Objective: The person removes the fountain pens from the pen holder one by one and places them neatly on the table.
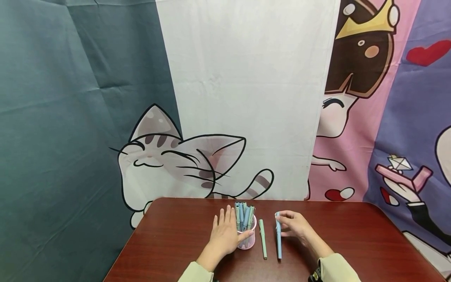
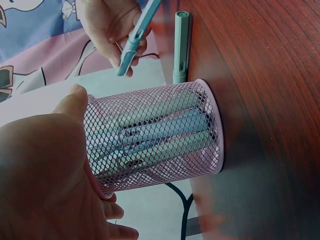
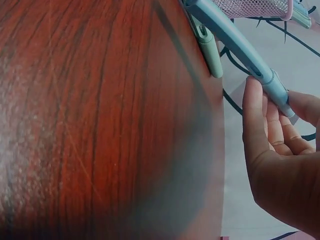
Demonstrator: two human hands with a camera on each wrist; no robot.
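A pink mesh pen holder (image 2: 155,135) stands on the table with several green and blue pens (image 1: 244,215) in it. Against its side rests my left hand (image 1: 224,233), fingers straight and spread, the thumb lying across the front near the rim. With thumb and fingertips, my right hand (image 1: 296,225) pinches a light blue pen (image 1: 279,239) close to one end. That pen slants in the right wrist view, its far end pointing toward the holder. Between the holder and the blue pen, a pale green pen (image 1: 263,239) lies on the table.
The reddish-brown wooden table (image 1: 169,243) has rounded back corners. Behind it hangs a printed curtain (image 1: 246,78) with a cartoon cat on the white part.
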